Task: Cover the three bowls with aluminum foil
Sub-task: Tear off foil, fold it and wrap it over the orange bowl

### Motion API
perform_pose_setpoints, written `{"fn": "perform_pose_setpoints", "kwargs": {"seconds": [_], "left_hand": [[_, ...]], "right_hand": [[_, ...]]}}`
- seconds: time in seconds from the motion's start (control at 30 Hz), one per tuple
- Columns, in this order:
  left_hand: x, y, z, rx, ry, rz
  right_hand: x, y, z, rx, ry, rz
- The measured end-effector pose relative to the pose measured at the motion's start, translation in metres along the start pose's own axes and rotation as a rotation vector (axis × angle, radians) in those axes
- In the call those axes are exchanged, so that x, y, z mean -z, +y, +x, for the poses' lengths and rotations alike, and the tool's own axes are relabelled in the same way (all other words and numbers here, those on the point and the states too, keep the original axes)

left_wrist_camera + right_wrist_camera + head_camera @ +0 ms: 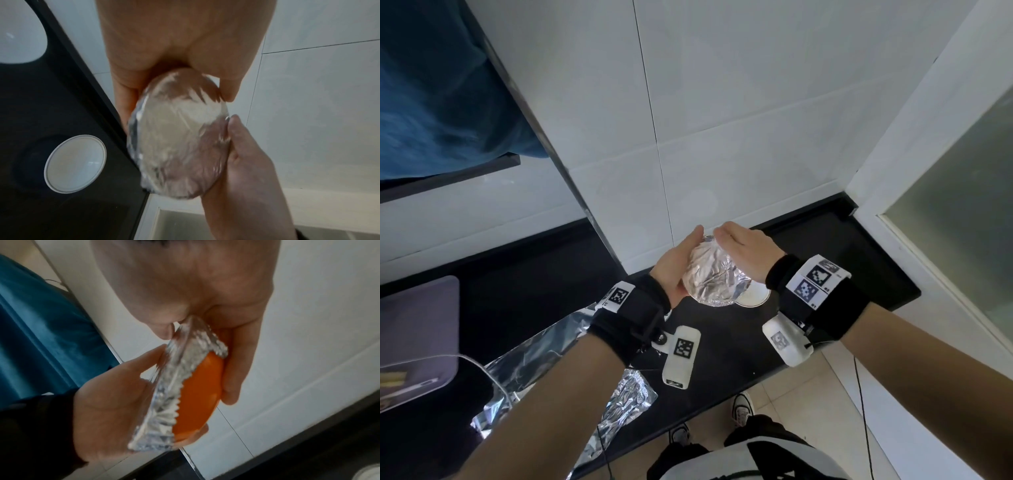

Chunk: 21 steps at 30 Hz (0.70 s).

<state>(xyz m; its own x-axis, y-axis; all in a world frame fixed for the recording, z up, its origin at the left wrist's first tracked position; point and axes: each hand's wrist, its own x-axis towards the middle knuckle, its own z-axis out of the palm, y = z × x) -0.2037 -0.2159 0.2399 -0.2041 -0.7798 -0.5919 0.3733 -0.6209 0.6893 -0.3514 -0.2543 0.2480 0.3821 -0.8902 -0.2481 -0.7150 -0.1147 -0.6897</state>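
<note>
i see both hands raised above the black bench [825,274], clamped from opposite sides on one orange bowl [197,389] whose mouth is wrapped in aluminum foil [714,277]. the left hand [674,267] cups the bowl's left edge, its thumb lying against the foil-covered top in the right wrist view. the right hand [743,250] curls over the far right edge, fingers running down the orange underside. the bowl is tilted, foil face turned toward me in the head view, and it touches nothing but the two hands. the foil is crinkled across the top and crimped down around the rim, with a jagged edge where it stops part way down the orange wall.

directly below the held bowl, a white bowl [753,296] sits uncovered on the bench, near the right wrist. in the left wrist view a second white round shape [18,32] shows at the upper left; i cannot tell whether it is another bowl. loose sheets of foil [541,356] lie spread on the bench by my left forearm, one crumpled piece [626,401] reaching the front edge. a lilac tray [417,335] rests at the far left of the bench with a white cable [482,370] trailing from it. white tiled wall [722,120] stands behind, and a blue curtain [431,85] hangs at upper left.
</note>
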Motion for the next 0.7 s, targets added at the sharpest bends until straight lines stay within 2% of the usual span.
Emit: {"fn": "perform_pose_setpoints", "kwargs": {"seconds": [0.1,0.23,0.3,0.37,0.43,0.57,0.7], "left_hand": [[0.0,-0.002,-0.001,-0.111,0.124,0.016],[0.006,-0.005,0.008,-0.22,0.305,0.008],[0.004,-0.007,0.01,-0.267,0.38,0.042],[0.003,-0.011,0.011,-0.289,0.457,0.096],[0.002,-0.014,0.011,-0.292,0.469,0.061],[-0.002,-0.015,0.009,-0.224,0.394,-0.151],[-0.004,-0.015,0.009,-0.176,0.303,-0.231]], "right_hand": [[-0.002,0.004,-0.002,0.151,0.016,0.035],[-0.012,0.009,-0.001,0.523,0.116,0.052],[-0.017,0.011,0.0,0.579,0.16,0.127],[-0.02,0.007,-0.001,0.542,0.179,0.245],[-0.024,0.002,-0.004,0.454,0.158,0.398],[-0.031,-0.01,-0.008,0.309,0.209,0.771],[-0.029,-0.016,-0.009,0.223,0.246,0.842]]}}
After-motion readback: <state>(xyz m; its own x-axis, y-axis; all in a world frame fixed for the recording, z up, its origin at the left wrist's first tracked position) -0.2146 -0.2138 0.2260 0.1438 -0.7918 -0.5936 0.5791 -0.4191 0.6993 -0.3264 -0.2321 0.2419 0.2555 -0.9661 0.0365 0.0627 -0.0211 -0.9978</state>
